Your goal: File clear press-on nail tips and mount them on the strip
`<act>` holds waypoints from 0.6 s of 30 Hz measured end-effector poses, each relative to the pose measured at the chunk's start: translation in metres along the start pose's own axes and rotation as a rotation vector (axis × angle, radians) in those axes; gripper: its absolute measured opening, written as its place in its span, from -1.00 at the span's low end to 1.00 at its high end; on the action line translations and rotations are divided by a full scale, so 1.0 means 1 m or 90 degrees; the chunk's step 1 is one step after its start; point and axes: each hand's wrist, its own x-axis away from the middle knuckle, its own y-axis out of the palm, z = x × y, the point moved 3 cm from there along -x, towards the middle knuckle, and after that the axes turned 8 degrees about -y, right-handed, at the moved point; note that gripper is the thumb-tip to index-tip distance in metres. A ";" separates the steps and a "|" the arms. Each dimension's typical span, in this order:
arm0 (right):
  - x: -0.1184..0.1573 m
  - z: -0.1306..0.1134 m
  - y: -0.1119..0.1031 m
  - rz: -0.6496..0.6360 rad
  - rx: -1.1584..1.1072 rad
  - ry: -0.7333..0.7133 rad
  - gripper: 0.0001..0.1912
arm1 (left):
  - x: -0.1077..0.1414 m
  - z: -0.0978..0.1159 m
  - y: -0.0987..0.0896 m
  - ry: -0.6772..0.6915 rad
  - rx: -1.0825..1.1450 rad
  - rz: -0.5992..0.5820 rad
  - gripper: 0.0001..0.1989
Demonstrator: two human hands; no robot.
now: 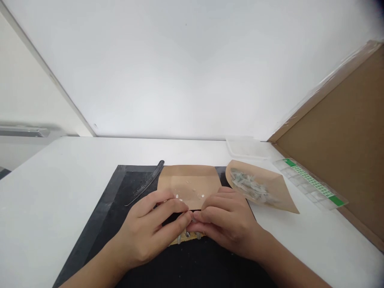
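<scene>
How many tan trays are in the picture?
2: one tan tray on the black mat, a second tray to its right, holding pale strips. More could be hidden.

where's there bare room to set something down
The white table left of the black mat offers most; a smaller patch lies on the mat, between its left edge and the dark pointed tool. It's crowded centrally, where left hand and right hand meet by the tan sheet, and rightward, around the tan holder and green-striped case.

The left hand (153, 228) and right hand (231, 224) are being held close together, backs up, fingers (172, 208) being bent into pinches. The left forearm (100, 260) and right forearm (285, 258) are being angled inward from below.
</scene>
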 end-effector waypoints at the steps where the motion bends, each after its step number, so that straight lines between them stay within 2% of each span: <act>1: 0.000 0.000 0.000 0.002 -0.004 0.002 -0.85 | 0.000 0.000 0.000 0.003 -0.002 0.000 -0.91; 9: 0.000 0.000 0.003 0.007 -0.044 0.026 -0.74 | 0.004 0.000 0.001 0.004 0.009 -0.019 -0.89; 13: -0.001 0.003 0.004 0.009 -0.083 0.087 -0.72 | 0.010 -0.003 0.004 -0.027 0.019 -0.032 -0.80; 18: -0.001 0.003 0.005 0.026 -0.133 0.150 -0.68 | 0.010 -0.003 0.004 -0.067 0.024 -0.027 -0.85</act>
